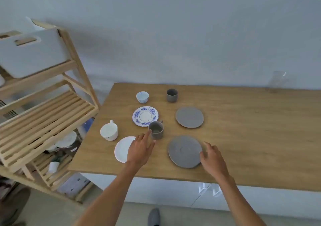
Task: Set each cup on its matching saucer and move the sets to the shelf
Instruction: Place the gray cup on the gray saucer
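On the wooden table (243, 139) stand a grey mug (156, 130), a grey handleless cup (172, 95), a small blue-and-white cup (142, 97) and a white cup (109, 132). Near them lie a blue-patterned saucer (145, 115), a white saucer (121, 149), a far grey saucer (189, 116) and a near grey saucer (184, 151). My left hand (140, 149) is spread over the white saucer, fingertips touching the grey mug's left side. My right hand (212, 157) rests with fingers apart at the near grey saucer's right rim.
A wooden slatted shelf unit (43, 114) stands left of the table, with a white bin (31, 52) on top and dishes on the lower tiers. A clear glass (278, 79) stands at the table's far right edge. My grey shoe (153, 216) shows on the floor.
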Demonstrator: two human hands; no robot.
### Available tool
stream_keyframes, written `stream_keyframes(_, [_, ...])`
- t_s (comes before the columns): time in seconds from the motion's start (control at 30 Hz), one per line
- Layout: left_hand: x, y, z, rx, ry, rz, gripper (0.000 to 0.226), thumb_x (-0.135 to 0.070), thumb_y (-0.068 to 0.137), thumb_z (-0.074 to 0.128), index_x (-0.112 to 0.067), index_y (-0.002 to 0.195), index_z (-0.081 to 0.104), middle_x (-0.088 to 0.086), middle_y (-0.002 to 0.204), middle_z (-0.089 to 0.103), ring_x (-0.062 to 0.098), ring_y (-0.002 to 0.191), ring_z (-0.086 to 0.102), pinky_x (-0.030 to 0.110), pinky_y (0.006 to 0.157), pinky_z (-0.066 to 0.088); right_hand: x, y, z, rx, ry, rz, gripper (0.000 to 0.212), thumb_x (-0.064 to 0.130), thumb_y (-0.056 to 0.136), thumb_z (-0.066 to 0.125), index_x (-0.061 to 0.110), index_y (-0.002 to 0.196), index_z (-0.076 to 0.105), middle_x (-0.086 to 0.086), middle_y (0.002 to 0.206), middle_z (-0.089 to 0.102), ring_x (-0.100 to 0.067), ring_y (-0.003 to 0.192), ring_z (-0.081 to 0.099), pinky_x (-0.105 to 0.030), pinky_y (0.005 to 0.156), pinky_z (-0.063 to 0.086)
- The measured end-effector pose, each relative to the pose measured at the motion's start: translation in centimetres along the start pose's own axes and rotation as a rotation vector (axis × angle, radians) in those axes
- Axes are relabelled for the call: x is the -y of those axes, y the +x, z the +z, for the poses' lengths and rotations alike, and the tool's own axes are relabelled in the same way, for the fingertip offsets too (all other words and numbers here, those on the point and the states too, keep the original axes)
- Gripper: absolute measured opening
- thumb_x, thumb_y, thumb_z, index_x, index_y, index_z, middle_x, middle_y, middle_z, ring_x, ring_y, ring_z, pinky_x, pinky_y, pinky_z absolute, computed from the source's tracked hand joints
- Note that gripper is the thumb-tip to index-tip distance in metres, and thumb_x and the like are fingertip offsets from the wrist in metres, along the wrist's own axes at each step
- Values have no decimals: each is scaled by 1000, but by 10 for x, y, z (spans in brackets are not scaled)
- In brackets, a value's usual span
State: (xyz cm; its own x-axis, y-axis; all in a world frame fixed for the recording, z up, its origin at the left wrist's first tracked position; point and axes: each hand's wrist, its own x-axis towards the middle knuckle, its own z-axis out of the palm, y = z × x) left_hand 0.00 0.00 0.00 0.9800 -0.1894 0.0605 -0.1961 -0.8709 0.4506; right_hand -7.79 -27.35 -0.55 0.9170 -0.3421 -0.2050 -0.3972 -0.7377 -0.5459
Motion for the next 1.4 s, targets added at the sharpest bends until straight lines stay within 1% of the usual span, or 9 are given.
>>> stream_keyframes(0.2, [8,21,11,38,-210,-58,39,-50,100,41,-42,139,42,-4,127,61,15,96,64,39,76,58,-4,19,15,97,60,119,53,36,101,45,32,153,36,-7,123,69,-29,111,65,-37,82,50])
stream_keyframes(0.33, [14,29,22,54,-313,-52,28,-47,99,47,-43,126,52,-7,101,69,7,78,60,29,67,53,-6,32,19,115,114,147,53,38,101,47,32,153,39,-6,124,68,-27,114,64,-39,89,53])
stream_keyframes(0.5, [22,45,35,35,-337,-13,25,-44,96,56,-33,118,62,-6,74,68,11,63,62,32,59,53,-14,43,18,121,126,115,43,30,101,55,31,144,53,19,76,54,-17,86,60,-29,76,44])
stream_keyframes(0.67, [29,56,44,28,-386,34,21,-44,91,64,-34,109,71,-5,65,70,15,58,64,38,61,56,-18,49,16,146,212,103,42,28,100,60,40,140,55,9,95,69,-16,91,66,-34,80,54])
stream_keyframes(0.8, [31,60,44,16,-445,34,18,-39,89,69,-35,107,73,-4,64,72,16,55,63,39,59,56,-18,55,19,159,366,129,42,22,100,61,40,138,57,3,123,72,-11,106,69,-29,85,58])
stream_keyframes(0.93, [26,62,39,3,-472,-1,21,-37,89,69,-30,108,75,-6,62,70,13,54,61,37,60,55,-9,62,21,127,414,142,38,21,101,61,39,134,58,5,94,75,4,76,70,-11,60,49])
stream_keyframes(1.03, [20,60,33,-17,-521,6,25,-38,87,69,-27,109,76,-12,65,71,5,52,60,30,57,53,-5,68,24,115,428,133,36,25,100,61,40,132,59,-2,67,67,0,43,55,-14,44,42])
stream_keyframes(1.23, [-7,58,33,8,-560,130,16,-27,88,72,-27,104,76,-21,58,60,-4,46,42,19,51,39,-9,73,25,74,453,104,35,30,100,62,38,133,63,-18,59,59,-12,39,44,-28,40,43])
stream_keyframes(1.4, [-29,53,43,158,-495,223,28,-50,91,58,-39,115,65,-11,79,76,3,65,67,31,62,54,-13,75,23,78,526,108,37,27,100,62,39,135,62,-10,60,53,-13,31,39,-25,32,39])
